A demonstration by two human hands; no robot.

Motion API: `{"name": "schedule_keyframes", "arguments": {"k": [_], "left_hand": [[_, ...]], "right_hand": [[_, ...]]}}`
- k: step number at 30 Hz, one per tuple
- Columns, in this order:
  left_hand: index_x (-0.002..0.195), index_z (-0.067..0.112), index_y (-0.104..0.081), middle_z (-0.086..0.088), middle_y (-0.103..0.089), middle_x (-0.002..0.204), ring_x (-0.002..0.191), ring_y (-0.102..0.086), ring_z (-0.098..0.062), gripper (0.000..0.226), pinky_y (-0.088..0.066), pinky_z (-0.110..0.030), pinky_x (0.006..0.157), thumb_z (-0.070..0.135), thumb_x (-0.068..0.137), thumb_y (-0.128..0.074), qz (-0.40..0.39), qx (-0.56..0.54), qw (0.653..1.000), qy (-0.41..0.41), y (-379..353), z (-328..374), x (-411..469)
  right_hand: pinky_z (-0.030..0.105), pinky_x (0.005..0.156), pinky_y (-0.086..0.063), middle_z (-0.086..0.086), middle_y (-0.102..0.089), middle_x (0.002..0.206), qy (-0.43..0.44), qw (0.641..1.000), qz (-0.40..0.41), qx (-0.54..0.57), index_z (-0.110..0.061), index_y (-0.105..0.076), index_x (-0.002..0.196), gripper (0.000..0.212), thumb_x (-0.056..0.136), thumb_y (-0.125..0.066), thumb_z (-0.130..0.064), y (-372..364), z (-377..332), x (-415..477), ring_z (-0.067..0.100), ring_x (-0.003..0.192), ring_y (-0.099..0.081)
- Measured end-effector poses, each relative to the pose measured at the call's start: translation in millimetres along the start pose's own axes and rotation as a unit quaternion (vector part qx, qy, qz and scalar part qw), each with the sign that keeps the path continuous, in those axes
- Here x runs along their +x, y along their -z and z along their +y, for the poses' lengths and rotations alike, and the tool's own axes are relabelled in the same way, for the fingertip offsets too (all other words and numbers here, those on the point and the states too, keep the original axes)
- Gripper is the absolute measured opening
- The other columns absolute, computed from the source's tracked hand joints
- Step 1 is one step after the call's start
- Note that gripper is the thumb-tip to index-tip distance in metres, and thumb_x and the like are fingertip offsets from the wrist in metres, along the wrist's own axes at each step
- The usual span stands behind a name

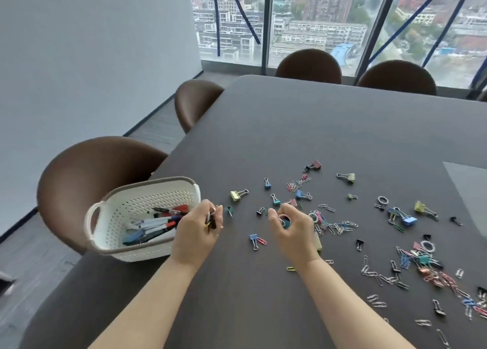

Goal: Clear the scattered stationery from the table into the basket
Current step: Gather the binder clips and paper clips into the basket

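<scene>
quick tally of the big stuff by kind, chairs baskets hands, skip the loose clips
chairs: 4 plainly seen
basket: 1
hands: 2, the left hand gripping clips, and the right hand
total: 7

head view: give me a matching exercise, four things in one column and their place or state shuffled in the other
1 basket
2 left hand
3 markers
4 nearest chair

a grips a bunch of clips
b brown, behind the basket
c on the table's left edge
d lie inside the basket

Pairs: 1-c, 2-a, 3-d, 4-b
</scene>
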State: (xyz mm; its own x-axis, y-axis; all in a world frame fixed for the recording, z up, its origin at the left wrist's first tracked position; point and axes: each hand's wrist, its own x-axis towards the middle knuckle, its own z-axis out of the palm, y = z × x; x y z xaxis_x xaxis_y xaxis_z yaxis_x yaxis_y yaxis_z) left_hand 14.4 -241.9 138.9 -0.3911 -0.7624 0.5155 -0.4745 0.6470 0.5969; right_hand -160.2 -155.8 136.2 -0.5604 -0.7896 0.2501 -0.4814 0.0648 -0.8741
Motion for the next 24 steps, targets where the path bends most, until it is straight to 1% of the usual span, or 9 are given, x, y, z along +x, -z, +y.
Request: {"name": "schedule_keyframes", "arguments": {"k": [3, 6, 9, 11, 15, 18, 20, 22, 24], "left_hand": [[0.063, 0.007, -0.043, 0.004, -0.035, 0.05, 0.042, -0.032, -0.013, 0.037, -0.022, -0.013, 0.044, 0.033, 0.088, -0.043, 0.036, 0.052, 0.998, 0.022, 51.6, -52.4, 15.9], [0.066, 0.006, -0.046, 0.004, -0.041, 0.049, 0.042, -0.037, -0.008, 0.032, -0.025, -0.013, 0.045, 0.026, 0.091, -0.052, 0.022, 0.054, 0.996, 0.065, 72.6, -97.3, 26.0], [0.071, 0.014, -0.044, 0.005, -0.044, 0.054, 0.047, -0.042, -0.01, 0.022, -0.029, -0.017, 0.046, 0.021, 0.089, -0.055, -0.033, 0.054, 0.995, 0.083, 73.6, -124.5, 30.6], [0.077, 0.015, -0.045, 0.001, -0.05, 0.064, 0.058, -0.048, -0.016, 0.021, -0.034, -0.024, 0.051, 0.029, 0.091, -0.051, -0.085, 0.077, 0.988, 0.106, 70.4, -137.9, 31.6], [0.089, 0.018, -0.052, 0.002, -0.052, 0.088, 0.076, -0.05, -0.014, 0.026, -0.04, -0.028, 0.064, 0.044, 0.088, -0.05, -0.194, 0.102, 0.962, 0.159, 74.4, -161.3, 35.4], [0.1, 0.025, -0.058, 0.008, -0.055, 0.101, 0.092, -0.052, -0.011, 0.033, -0.044, -0.03, 0.079, 0.053, 0.085, -0.05, -0.281, 0.063, 0.942, 0.173, 83.6, -175.2, 35.1], [0.106, 0.026, -0.062, 0.009, -0.061, 0.107, 0.1, -0.054, -0.009, 0.043, -0.044, -0.034, 0.089, 0.058, 0.088, -0.04, -0.323, 0.023, 0.929, 0.182, 88.3, -181.8, 34.2], [0.107, 0.026, -0.064, 0.008, -0.065, 0.107, 0.101, -0.055, -0.008, 0.046, -0.043, -0.038, 0.093, 0.052, 0.089, -0.029, -0.335, -0.012, 0.922, 0.194, 91.4, -186.6, 32.3], [0.108, 0.024, -0.063, 0.007, -0.064, 0.108, 0.102, -0.055, -0.006, 0.036, -0.044, -0.035, 0.093, 0.036, 0.091, -0.033, -0.324, -0.022, 0.928, 0.184, 94.0, -189.0, 31.1]], "right_hand": [[0.017, 0.048, -0.026, -0.008, -0.035, 0.045, 0.021, 0.999, -0.017, 0.03, -0.021, -0.035, 0.051, 0.043, 0.084, -0.062, -0.018, -57.6, -38.1, 9.2, 0.009, 0.048, -0.03], [0.019, 0.049, -0.027, -0.006, -0.038, 0.049, 0.026, 0.998, -0.04, 0.04, -0.016, -0.04, 0.053, 0.039, 0.085, -0.061, -0.021, -103.8, -60.1, 12.5, 0.01, 0.049, -0.031], [0.019, 0.047, -0.027, -0.007, -0.032, 0.047, 0.027, 0.998, -0.05, 0.03, -0.022, -0.034, 0.051, 0.043, 0.086, -0.06, -0.022, -132.7, -74.0, 13.2, 0.011, 0.047, -0.03], [0.019, 0.048, -0.027, -0.007, -0.033, 0.047, 0.024, 0.998, -0.051, 0.028, -0.023, -0.034, 0.05, 0.044, 0.086, -0.06, -0.021, -144.6, -78.2, 13.9, 0.011, 0.048, -0.031], [0.017, 0.047, -0.028, -0.009, -0.04, 0.043, 0.004, 0.999, -0.045, 0.024, -0.026, -0.033, 0.049, 0.045, 0.086, -0.06, -0.022, -157.3, -77.2, 19.3, 0.009, 0.045, -0.031], [0.016, 0.046, -0.028, -0.014, -0.044, 0.043, -0.006, 0.999, -0.043, 0.026, -0.027, -0.034, 0.049, 0.045, 0.086, -0.059, -0.022, -166.6, -76.1, 25.1, 0.008, 0.044, -0.032], [0.016, 0.046, -0.029, -0.015, -0.045, 0.043, -0.006, 0.999, -0.045, 0.029, -0.027, -0.034, 0.05, 0.044, 0.087, -0.057, -0.022, -173.6, -77.7, 27.6, 0.008, 0.044, -0.034], [0.015, 0.048, -0.031, -0.019, -0.048, 0.044, 0.0, 0.998, -0.05, 0.027, -0.029, -0.035, 0.05, 0.044, 0.088, -0.056, -0.021, -180.7, -79.2, 29.0, 0.005, 0.044, -0.038], [0.013, 0.049, -0.032, -0.019, -0.05, 0.045, 0.012, 0.998, -0.051, 0.019, -0.03, -0.036, 0.05, 0.044, 0.088, -0.057, -0.02, -187.2, -79.7, 31.0, 0.004, 0.046, -0.041]]}}
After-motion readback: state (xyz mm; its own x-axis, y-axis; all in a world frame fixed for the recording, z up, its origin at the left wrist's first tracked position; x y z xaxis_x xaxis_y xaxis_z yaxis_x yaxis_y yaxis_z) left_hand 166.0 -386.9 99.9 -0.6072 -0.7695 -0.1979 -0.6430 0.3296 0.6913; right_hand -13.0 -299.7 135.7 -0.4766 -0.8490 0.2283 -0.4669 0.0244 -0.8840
